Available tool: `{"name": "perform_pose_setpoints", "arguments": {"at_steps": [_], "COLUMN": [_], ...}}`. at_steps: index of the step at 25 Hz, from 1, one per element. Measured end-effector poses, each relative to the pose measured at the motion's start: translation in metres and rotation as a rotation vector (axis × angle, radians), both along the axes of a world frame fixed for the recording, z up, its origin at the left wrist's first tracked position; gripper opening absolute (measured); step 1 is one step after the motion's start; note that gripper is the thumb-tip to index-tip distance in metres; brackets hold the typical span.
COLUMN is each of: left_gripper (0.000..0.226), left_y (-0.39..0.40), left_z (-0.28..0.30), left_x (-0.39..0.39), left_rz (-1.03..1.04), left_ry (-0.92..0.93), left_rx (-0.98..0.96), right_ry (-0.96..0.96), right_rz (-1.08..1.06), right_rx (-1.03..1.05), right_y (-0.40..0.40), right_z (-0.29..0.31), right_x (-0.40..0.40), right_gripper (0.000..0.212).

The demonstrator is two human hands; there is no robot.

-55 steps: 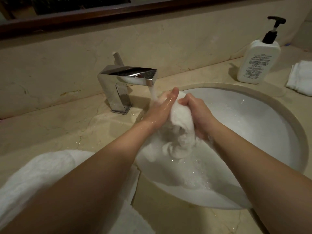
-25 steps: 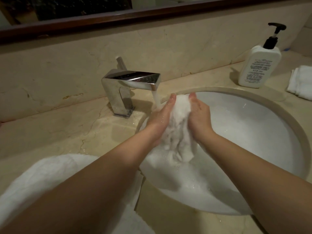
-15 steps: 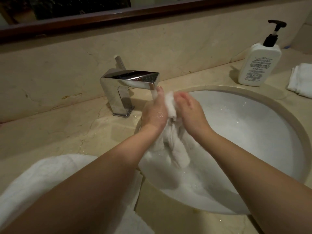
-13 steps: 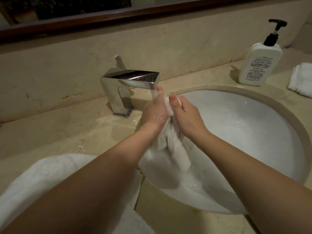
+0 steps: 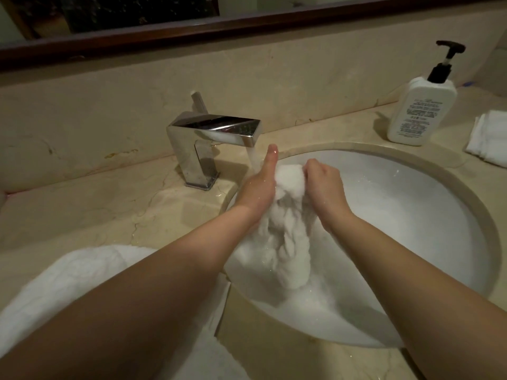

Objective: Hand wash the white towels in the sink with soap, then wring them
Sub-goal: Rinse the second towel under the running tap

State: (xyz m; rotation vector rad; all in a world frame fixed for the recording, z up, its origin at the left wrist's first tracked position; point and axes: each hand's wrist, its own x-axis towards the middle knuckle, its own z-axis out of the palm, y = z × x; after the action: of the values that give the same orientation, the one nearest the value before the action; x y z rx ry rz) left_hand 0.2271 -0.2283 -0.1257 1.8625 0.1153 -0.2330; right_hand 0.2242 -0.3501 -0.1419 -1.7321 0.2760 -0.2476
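While scrubbing beside the running tap [image 5: 211, 141], use the left hand [image 5: 259, 187] as a flat board: fingers straight, thumb up, palm pressed against the side of the towel [image 5: 288, 237]. Bunched between both hands, hanging down into the foamy sink [image 5: 428, 204]. On its far side, right hand [image 5: 323, 185] curled round the top of the bundle. Best to drag that fist up and down against the left palm in short strokes, low over the basin so suds fall inside, turning to a fresh fold now and then. Probably mid-wash; wringing not yet begun.

Far left of the left hand, a larger white cloth [image 5: 82, 283] on the counter [image 5: 96, 204], partly covered by the forearm and cut off below. Left fingertips hidden behind the towel, right fingertips buried in its folds. Drain not visible under the foam. Right of the right hand, pump bottle [image 5: 421, 111] with an unreadable label, then folded cloths [image 5: 489, 138] cropped by the edge; cannot tell how many.
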Motion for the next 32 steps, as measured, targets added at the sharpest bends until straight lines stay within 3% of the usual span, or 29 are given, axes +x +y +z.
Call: {"name": "perform_pose_setpoints", "arguments": {"at_steps": [4, 9, 13, 17, 21, 25, 29, 32], "left_gripper": [0.079, 0.083, 0.080, 0.089, 0.118, 0.106, 0.106, 0.112], "left_y": [0.002, 0.003, 0.004, 0.003, 0.005, 0.003, 0.001, 0.001], "left_z": [0.001, -0.004, -0.009, -0.010, -0.012, -0.023, -0.019, -0.017], "left_x": [0.006, 0.007, 0.010, 0.010, 0.015, 0.016, 0.015, 0.021], "left_rz": [0.183, 0.250, 0.259, 0.246, 0.078, -0.165, -0.117, 0.004], "left_ry": [-0.023, 0.022, 0.057, 0.064, 0.124, 0.145, 0.117, 0.119], "left_rx": [0.027, -0.075, -0.157, -0.098, -0.056, -0.144, -0.175, -0.209], "right_ry": [-0.121, -0.095, -0.081, -0.089, -0.013, 0.063, 0.062, -0.106], "right_rz": [0.168, 0.190, 0.151, 0.098, 0.000, -0.065, -0.021, 0.149], "right_rx": [-0.147, -0.265, -0.233, -0.157, 0.022, 0.238, 0.138, -0.117], "right_y": [0.017, 0.040, 0.036, 0.033, 0.027, 0.012, 0.002, 0.000], "right_z": [-0.003, -0.009, -0.012, -0.013, -0.004, 0.003, 0.012, 0.012], "right_x": [-0.007, -0.006, -0.004, -0.007, -0.003, -0.007, -0.007, -0.009], "right_gripper": [0.031, 0.087, 0.096, 0.074, 0.058, 0.056, 0.028, 0.029]}}
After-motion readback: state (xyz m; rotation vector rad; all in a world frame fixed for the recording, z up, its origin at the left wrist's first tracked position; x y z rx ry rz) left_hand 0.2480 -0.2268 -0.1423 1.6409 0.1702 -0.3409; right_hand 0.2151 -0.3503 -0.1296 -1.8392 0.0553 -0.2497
